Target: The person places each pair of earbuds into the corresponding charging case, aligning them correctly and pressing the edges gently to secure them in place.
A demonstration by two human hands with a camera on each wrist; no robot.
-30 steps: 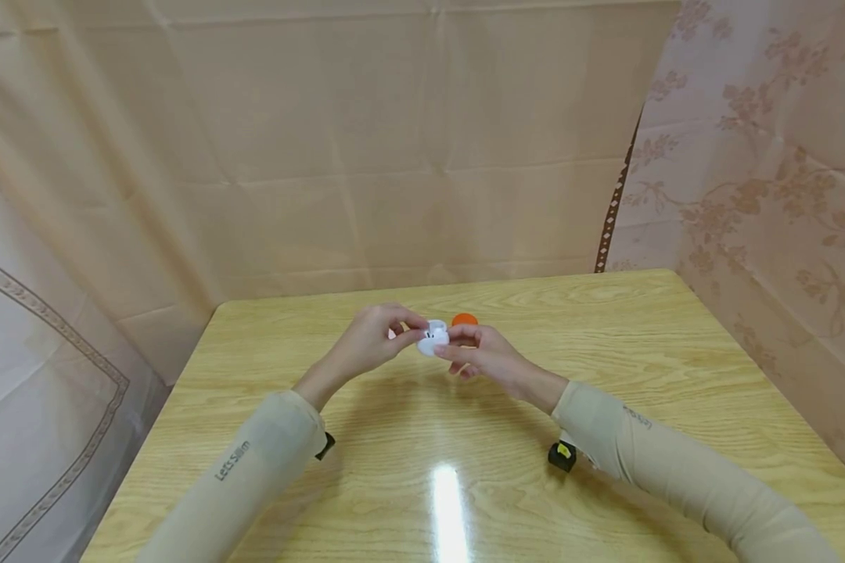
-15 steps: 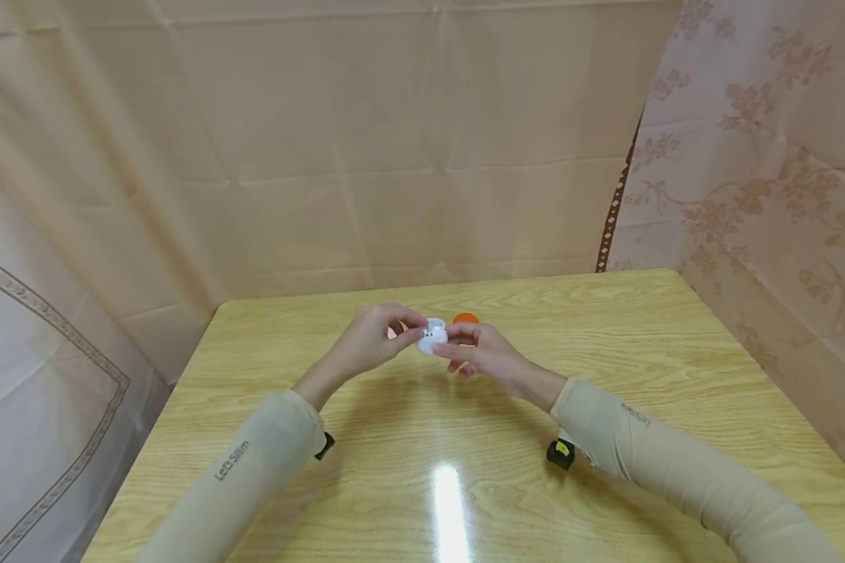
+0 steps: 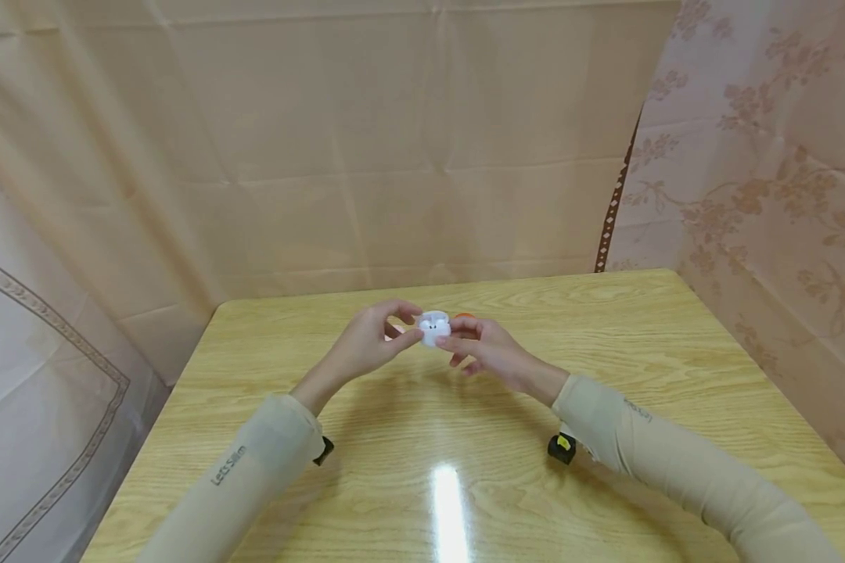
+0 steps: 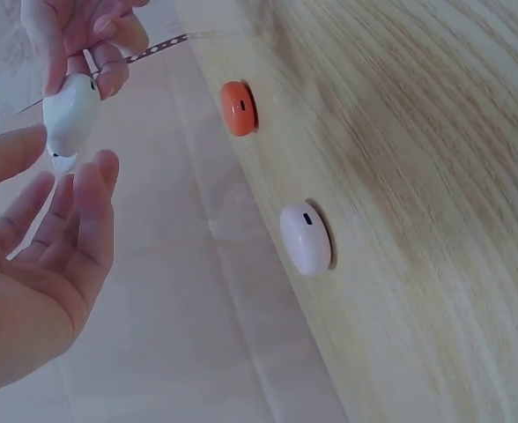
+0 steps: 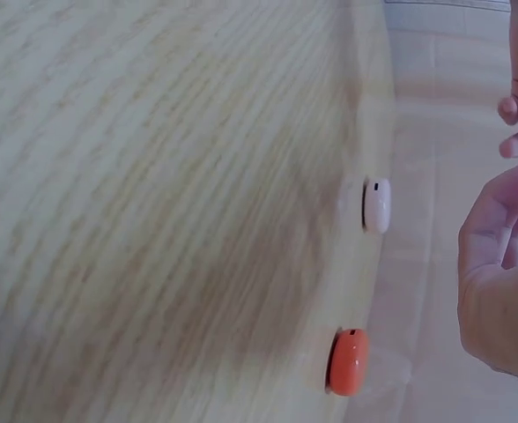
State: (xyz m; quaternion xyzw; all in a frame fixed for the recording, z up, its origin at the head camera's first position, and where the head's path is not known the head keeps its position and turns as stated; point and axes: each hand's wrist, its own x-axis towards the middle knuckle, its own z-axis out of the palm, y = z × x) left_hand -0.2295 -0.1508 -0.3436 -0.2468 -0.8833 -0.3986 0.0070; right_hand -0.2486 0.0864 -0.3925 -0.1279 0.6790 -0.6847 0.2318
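A white earbud case (image 3: 434,331) is held up above the table with its lid raised, and earbud tops show inside it. My right hand (image 3: 496,352) grips the case from the right between thumb and fingers. On the other side, my left hand (image 3: 372,338) has its thumb at the case's edge. In the left wrist view, its fingers (image 4: 92,207) are spread loosely below the white case (image 4: 70,116), apart from most of it. Only part of the case shows at the border of the right wrist view.
An orange earbud case (image 4: 239,108) and a pink one (image 4: 306,239) lie on the wooden table (image 3: 535,313) near its far edge, behind the hands. Beige curtains (image 3: 324,156) hang beyond that edge. Black wrist cameras (image 3: 562,447) sit under the sleeves.
The left fingers, earlier pinching at an earbud in the case, have opened and drawn slightly away. The case has risen a little and faces me more, now covering less of its earbuds.
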